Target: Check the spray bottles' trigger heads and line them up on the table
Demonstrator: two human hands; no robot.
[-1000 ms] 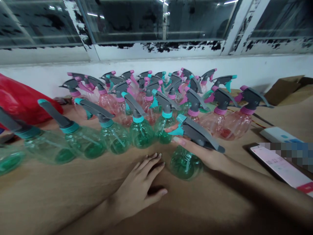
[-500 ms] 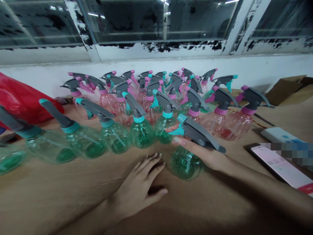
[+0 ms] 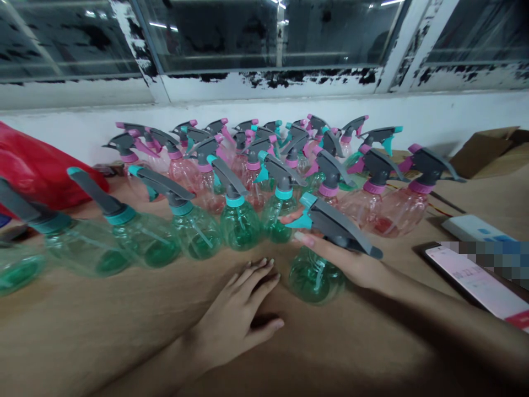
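My right hand (image 3: pixel 351 256) is wrapped round the neck of a green spray bottle (image 3: pixel 316 278) that stands on the wooden table (image 3: pixel 136 325). Its grey trigger head has a teal nozzle and trigger, pointing to the left and away from me. To the left of this bottle, my left hand (image 3: pixel 237 311) lies palm down on the tabletop with fingers stretched out and nothing in them. Just beyond both hands runs a row of green spray bottles with teal collars, among them one green bottle (image 3: pixel 241 226) straight past my left fingertips.
Many pink and green spray bottles crowd behind the front row, including a pink bottle (image 3: pixel 400 209) at right. A red plastic bag (image 3: pixel 41 171) lies at far left. On the right are a phone (image 3: pixel 475 281), a white device (image 3: pixel 475 227) and a cardboard box (image 3: pixel 487 151).
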